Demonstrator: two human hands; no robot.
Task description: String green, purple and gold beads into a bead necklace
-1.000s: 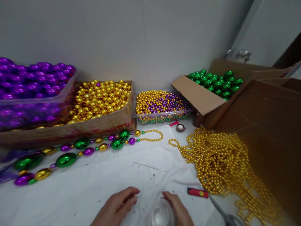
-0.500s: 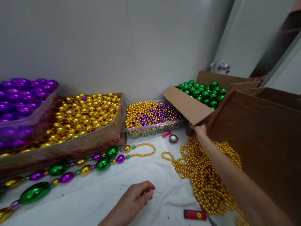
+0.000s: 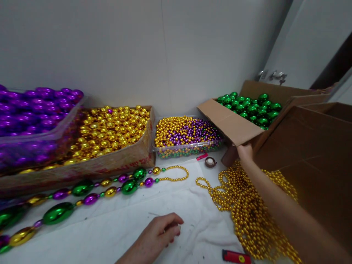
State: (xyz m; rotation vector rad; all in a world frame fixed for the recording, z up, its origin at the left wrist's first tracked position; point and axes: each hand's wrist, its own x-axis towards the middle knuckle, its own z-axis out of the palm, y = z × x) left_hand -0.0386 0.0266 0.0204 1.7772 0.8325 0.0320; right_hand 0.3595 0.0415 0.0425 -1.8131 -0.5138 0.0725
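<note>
My right hand point(image 3: 245, 152) reaches to the lower front edge of a cardboard box point(image 3: 233, 124) full of shiny green beads point(image 3: 251, 108). Its fingers are hidden under the box flap, so their grip does not show. Close beside it a brown cylinder point(image 3: 228, 157) leans under the box. Below my right forearm lies a heap of gold bead strings point(image 3: 253, 216). My left hand point(image 3: 165, 231) hovers over the white cloth point(image 3: 110, 227), fingers loosely bent and apart from the thumb, holding nothing visible. A necklace of large green, purple and gold beads point(image 3: 90, 199) lies to its left.
Along the wall stand a clear tub of purple beads point(image 3: 41, 135), a cardboard box of gold beads point(image 3: 132, 159) and a clear tray of small mixed beads point(image 3: 189, 146). A brown roll point(image 3: 210, 162) and a red lighter point(image 3: 236, 256) lie nearby. A large brown carton point(image 3: 310, 165) stands at right.
The view has shifted, moving most things right in the picture. The brown cylinder beside my right hand looks more tilted. My left hand has hardly changed.
</note>
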